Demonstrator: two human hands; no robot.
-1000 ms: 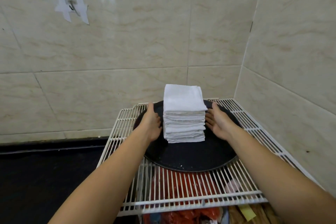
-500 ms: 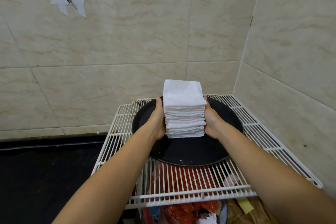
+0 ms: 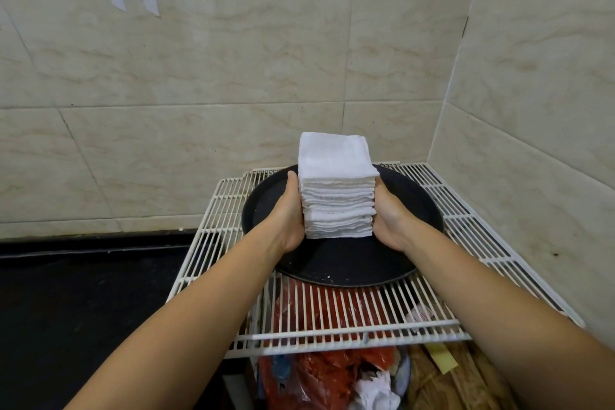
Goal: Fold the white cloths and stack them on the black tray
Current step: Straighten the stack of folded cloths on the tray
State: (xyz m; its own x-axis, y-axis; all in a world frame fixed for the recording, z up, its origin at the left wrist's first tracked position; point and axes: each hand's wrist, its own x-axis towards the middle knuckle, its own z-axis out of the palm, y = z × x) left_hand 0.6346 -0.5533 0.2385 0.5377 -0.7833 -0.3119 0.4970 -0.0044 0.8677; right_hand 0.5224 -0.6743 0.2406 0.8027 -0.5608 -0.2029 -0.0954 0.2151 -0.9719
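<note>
A stack of folded white cloths (image 3: 336,186) sits at the centre of the black tray (image 3: 346,263) on a white wire rack (image 3: 466,243) in a tiled corner. The left hand (image 3: 288,216) and right hand (image 3: 391,220) press its sides, fingers apparently flat, though they are hidden behind it.

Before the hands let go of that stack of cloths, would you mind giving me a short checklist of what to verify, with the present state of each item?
1. Stack of white cloths sits on the black tray: ok, its base rests near the tray's middle.
2. Stack is straight: ok, the layers line up with only slight unevenness at the edges.
3. Left hand and right hand steady it: ok, one presses each side.
4. Tray rests fully on the white wire rack: ok, no rim overhangs.
5. Loose unfolded cloths left to do: cannot tell, none show in this view.
6. Tray surface clean: not ok, small pale specks lie near its front edge.
</note>
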